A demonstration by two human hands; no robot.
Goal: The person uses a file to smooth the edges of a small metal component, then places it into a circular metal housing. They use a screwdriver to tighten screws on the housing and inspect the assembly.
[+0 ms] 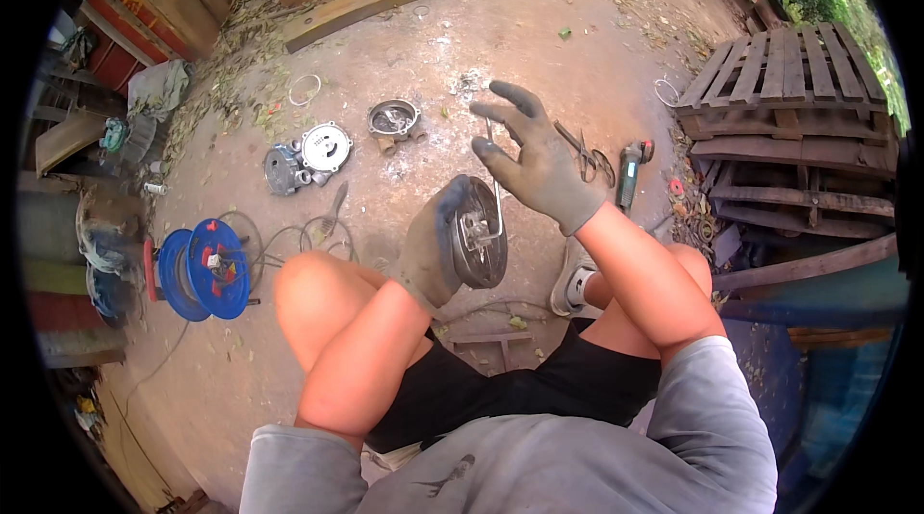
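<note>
I sit on the ground with both hands in grey work gloves. My left hand (431,249) grips a round dark metal disc-shaped part (478,232) from behind, holding it on edge above my knees. My right hand (535,160) is raised just above and right of the disc, fingers partly spread, pinching a thin metal rod or tool (493,163) between thumb and finger; the rod reaches down to the disc's centre.
On the dirt ahead lie grey metal housings (306,157) and a round casing (393,117). An angle grinder (629,170) and pliers (589,156) lie to the right by wooden pallets (784,90). A blue cable reel (204,269) stands at left. A plank (371,2) lies farther off.
</note>
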